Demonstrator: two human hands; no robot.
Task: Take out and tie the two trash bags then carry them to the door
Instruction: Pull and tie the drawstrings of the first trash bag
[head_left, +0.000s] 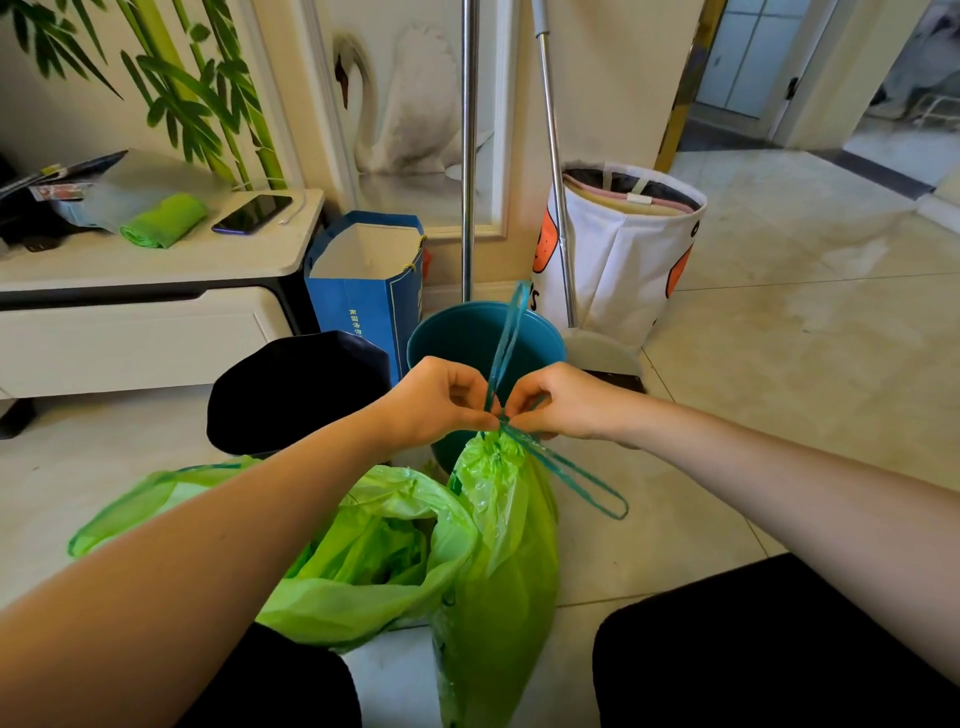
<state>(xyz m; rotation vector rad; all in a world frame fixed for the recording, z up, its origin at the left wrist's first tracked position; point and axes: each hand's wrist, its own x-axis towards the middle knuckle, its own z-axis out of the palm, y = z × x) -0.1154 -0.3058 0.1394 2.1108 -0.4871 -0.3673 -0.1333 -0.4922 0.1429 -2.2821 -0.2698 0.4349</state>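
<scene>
Fingers of left hand (441, 402) and right hand (558, 402) are pinching the drawstring (501, 358) knot; pulling both loops evenly should be cinching the bag (498, 545) tight.

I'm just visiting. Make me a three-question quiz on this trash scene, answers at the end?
1. True or false: both green bags are tied.
2. What do the hands pinch?
3. The teal bin sits: A) on the cabinet B) on the floor beyond the hands C) inside the blue gift bag.

Key
1. False: the left bag gapes open; the right bag is cinched.
2. The left hand and right hand pinch the drawstring.
3. B: teal bin.
</scene>
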